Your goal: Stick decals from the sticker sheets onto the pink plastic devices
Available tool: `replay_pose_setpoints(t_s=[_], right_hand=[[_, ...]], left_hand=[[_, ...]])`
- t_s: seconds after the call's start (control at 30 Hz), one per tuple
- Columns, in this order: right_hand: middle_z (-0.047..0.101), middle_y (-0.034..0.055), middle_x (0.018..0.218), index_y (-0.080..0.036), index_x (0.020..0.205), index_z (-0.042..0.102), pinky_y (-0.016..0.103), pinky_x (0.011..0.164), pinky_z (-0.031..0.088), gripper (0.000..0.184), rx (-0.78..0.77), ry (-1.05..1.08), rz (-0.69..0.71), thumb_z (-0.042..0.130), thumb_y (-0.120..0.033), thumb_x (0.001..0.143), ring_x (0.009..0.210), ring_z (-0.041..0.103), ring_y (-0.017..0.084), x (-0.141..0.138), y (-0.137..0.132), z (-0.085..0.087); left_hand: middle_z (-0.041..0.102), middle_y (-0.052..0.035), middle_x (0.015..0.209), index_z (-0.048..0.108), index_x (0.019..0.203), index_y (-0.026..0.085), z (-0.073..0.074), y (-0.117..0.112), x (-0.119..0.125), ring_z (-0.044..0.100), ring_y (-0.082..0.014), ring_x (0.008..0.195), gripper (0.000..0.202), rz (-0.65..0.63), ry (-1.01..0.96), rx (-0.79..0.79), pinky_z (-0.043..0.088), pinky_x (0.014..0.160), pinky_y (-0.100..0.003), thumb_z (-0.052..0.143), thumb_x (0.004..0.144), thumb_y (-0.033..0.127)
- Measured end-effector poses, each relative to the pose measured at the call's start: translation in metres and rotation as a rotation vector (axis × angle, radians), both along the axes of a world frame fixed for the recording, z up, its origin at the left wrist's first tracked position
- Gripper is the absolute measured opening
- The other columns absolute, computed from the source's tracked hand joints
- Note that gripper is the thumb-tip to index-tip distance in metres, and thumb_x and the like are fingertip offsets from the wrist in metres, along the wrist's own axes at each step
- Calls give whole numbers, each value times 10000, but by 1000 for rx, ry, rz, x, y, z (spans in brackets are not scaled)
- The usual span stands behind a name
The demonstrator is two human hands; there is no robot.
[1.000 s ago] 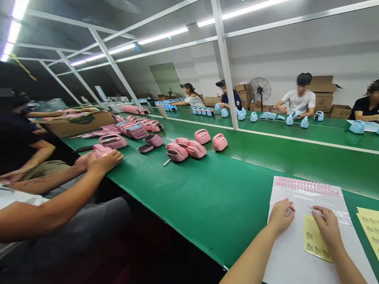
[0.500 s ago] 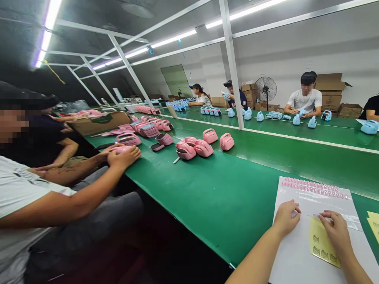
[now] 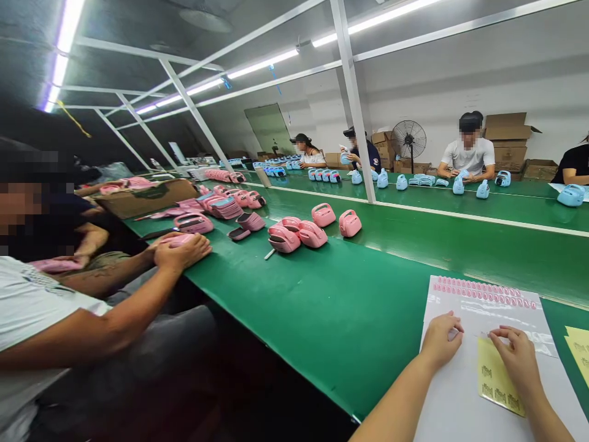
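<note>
My left hand [image 3: 442, 339] rests on a white sheet [image 3: 448, 393], its fingers curled and thumb against the fingertips; whatever is in them is too small to tell. My right hand [image 3: 516, 356] lies partly over a yellow sticker sheet [image 3: 486, 383] with dark printed marks along its lower part. Its thumb and index finger pinch together by the top edge of that sheet, and I cannot make out what they grip. Beyond both hands, two rows of small pink oval pieces [image 3: 483, 293] line the far edge of the white sheet, near a clear glossy film.
More yellow sheets [image 3: 578, 347] lie at the right edge. Pink handled cases [image 3: 313, 234] stand on the green table [image 3: 294, 313]. At left, a co-worker's hands [image 3: 181, 252] hold a pink piece. Blue cases [image 3: 458, 184] and seated people line the far side.
The view has shifted slightly, moving most of the scene a little to the left. My hands keep nearly the same pose over the sheets.
</note>
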State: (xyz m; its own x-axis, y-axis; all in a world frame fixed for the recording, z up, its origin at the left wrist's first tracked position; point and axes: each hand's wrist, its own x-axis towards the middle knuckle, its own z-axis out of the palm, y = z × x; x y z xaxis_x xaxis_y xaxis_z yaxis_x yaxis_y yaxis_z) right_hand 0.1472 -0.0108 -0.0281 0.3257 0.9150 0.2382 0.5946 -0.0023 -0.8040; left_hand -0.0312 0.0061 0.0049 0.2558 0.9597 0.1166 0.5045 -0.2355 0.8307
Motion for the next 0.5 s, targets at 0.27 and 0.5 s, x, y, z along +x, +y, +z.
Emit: replay_pose_setpoints(t_s=[0.27, 0.5], right_hand=[[607, 121, 911, -203, 697, 667, 452, 817, 401, 571, -16, 98, -23, 451, -725, 615, 950, 513, 320, 6, -1, -6], [627, 103, 852, -236, 624, 667, 490, 857, 375, 570, -1, 48, -12, 467, -768, 570, 909, 538, 323, 3, -6, -8]], left_hand=[[650, -91, 1095, 653, 781, 203, 4, -2, -1, 478, -241, 1172, 190, -10, -40, -40, 336, 983, -376, 542, 666, 101], [563, -56, 1240, 668, 838, 237, 23, 9, -21, 411, -234, 1229, 192, -8, -123, -61, 302, 1019, -364, 607, 671, 167]])
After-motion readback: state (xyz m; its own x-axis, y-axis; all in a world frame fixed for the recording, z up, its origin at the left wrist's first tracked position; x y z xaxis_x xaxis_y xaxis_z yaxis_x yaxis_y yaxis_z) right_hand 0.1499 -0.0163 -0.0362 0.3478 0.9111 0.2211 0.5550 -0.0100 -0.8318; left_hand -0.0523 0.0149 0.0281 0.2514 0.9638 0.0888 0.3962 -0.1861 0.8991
